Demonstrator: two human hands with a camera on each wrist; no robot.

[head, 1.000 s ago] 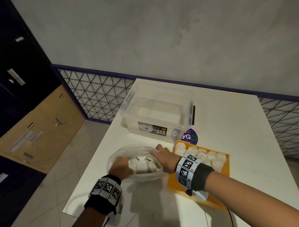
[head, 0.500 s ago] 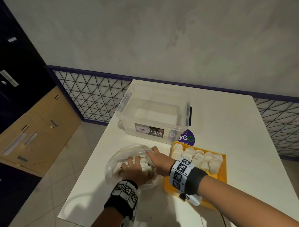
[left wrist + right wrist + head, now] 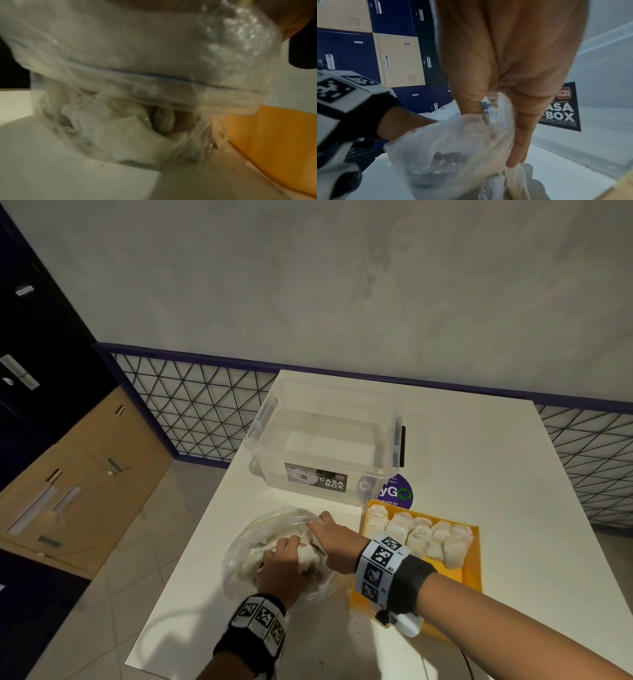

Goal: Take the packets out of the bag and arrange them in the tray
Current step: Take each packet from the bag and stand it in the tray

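A clear plastic bag (image 3: 246,556) of white packets (image 3: 130,132) lies on the white table's near left part. My left hand (image 3: 291,544) is inside the bag's mouth, fingers curled round a packet (image 3: 163,121). My right hand (image 3: 320,520) pinches the bag's far rim (image 3: 496,116) between thumb and fingers and holds it up. Right of the bag sits the orange tray (image 3: 474,573), with a row of several white packets (image 3: 418,537) along its far side. Its near half is bare, partly hidden by my right wrist.
A clear lidless storage box (image 3: 329,453) with a black label stands behind the bag and tray. A purple round sticker (image 3: 397,493) lies beside it. The table's left edge (image 3: 205,525) drops to the tiled floor. Lockers (image 3: 399,60) stand at left.
My left hand has gone from the bag's outer left side into its mouth and down onto the packets. The right hand keeps hold of the rim.
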